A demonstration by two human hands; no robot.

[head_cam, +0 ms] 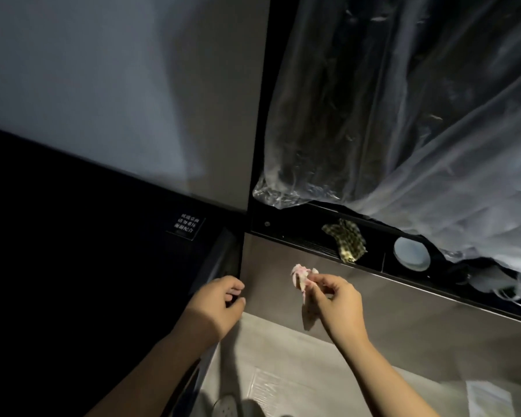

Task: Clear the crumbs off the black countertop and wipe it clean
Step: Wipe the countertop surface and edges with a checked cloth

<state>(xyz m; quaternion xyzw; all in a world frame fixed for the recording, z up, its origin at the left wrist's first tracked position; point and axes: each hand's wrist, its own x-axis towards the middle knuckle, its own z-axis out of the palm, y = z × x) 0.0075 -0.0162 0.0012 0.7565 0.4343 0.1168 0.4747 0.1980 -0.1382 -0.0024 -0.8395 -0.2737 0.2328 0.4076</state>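
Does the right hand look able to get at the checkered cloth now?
Probably yes: the checkered cloth lies uncovered on the ledge just beyond the right hand, nothing between, though it pinches a pinkish scrap.

**A fitted interior, perhaps a showroom kitchen**

The place looks like a kitchen-type interior with built-in furniture, and it may be a showroom; this cannot be told for sure. A glossy black countertop (73,236) carries a small printed notice (188,227) in Chinese characters. Beside it stand smooth grey-brown cabinet panels (433,335) under a dark recessed strip (301,233). A clear plastic sheet (403,115) hangs above, and the floor (268,350) has pale tiles.
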